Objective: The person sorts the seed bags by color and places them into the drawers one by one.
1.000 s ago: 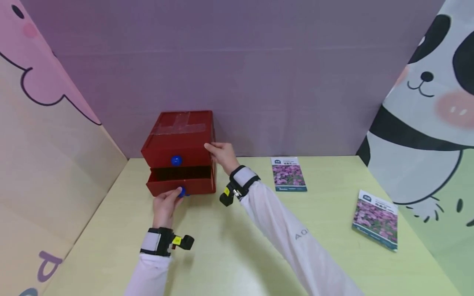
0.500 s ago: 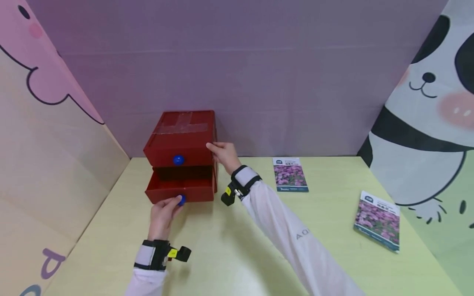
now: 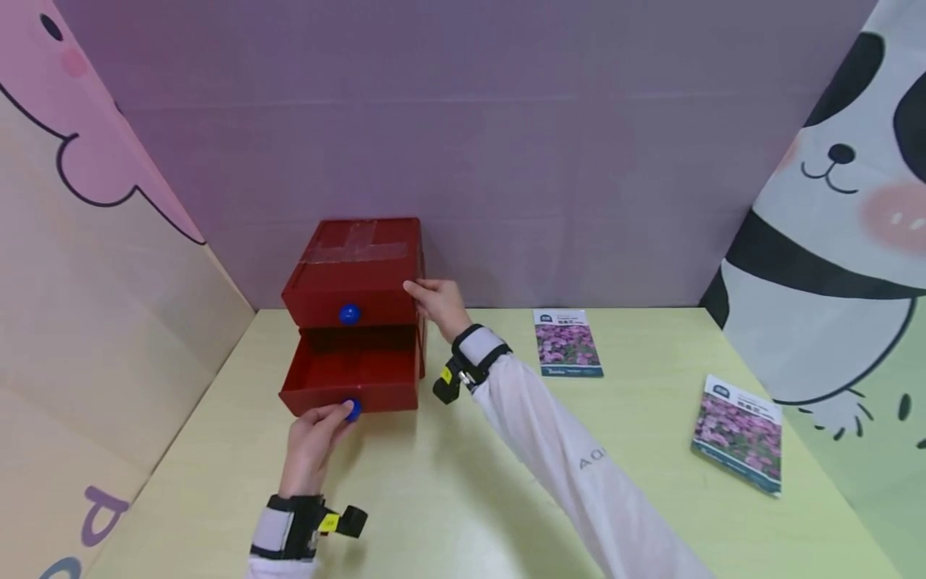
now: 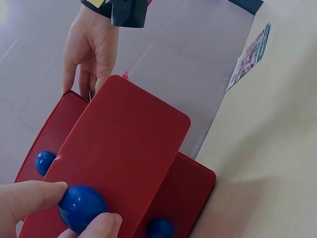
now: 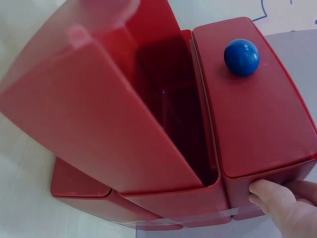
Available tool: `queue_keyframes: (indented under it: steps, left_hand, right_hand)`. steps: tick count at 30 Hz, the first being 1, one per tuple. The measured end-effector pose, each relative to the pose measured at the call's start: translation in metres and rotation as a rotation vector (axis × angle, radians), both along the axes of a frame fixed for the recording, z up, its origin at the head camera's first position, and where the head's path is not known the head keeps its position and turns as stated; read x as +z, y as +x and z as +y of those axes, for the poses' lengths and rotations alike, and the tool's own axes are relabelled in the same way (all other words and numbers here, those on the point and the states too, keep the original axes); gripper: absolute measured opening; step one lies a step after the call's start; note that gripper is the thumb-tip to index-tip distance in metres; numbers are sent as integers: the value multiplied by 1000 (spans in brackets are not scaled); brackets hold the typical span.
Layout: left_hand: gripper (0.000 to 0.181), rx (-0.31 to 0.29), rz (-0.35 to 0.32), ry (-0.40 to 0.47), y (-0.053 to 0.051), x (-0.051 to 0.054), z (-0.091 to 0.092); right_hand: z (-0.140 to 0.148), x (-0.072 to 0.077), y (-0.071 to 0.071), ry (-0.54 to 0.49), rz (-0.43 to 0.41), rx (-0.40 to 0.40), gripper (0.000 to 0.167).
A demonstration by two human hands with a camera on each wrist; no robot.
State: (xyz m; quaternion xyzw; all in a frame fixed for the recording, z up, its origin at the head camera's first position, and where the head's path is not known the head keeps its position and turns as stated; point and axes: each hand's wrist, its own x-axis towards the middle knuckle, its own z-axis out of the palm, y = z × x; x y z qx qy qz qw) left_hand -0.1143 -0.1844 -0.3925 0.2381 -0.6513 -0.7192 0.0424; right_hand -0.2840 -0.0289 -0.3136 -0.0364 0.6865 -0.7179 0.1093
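Note:
A red drawer cabinet (image 3: 354,273) stands at the back left, clear tape on its top. Thumb and fingers of the left hand (image 3: 313,446) pinch the blue knob (image 4: 81,208) of the pulled-out middle drawer (image 3: 354,362), with nothing visible inside it. The right hand (image 3: 440,305) grips the cabinet's right side near its upper front corner. In the right wrist view the right fingers (image 5: 270,196) press beside the top drawer (image 5: 257,114), which is closed. The left wrist view also shows the bottom drawer (image 4: 185,188) closed, under the middle one.
A booklet with pink flowers (image 3: 567,346) lies flat right of the cabinet. Farther right and nearer, similar booklets (image 3: 738,430) seem stacked near the table's right edge. A grey-purple wall (image 3: 492,161) rises behind the table, with printed panels on both sides.
The left hand has moved toward the near edge with the knob, and the middle drawer stands farther out, showing more of its inside. The right hand has kept its hold on the cabinet.

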Motion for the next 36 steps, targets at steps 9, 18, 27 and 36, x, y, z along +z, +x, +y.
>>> queue_keyframes:
  steps: [9,18,27,36]
  left_hand:
    - [39,-6,-9,-15,10,-1,0]
    - [38,-13,-1,-9,16,-3,-4]
    - [34,-11,-37,-2,25,-4,-6]
    - [37,-24,-34,-5,32,-5,-5]
  right_hand:
    - [1,0,0,-3,-2,4,44]
    - [0,-1,-1,-19,-5,8,44]
    - [-1,0,-1,-13,-14,-1,45]
    - [-1,0,0,-10,-14,-3,46]
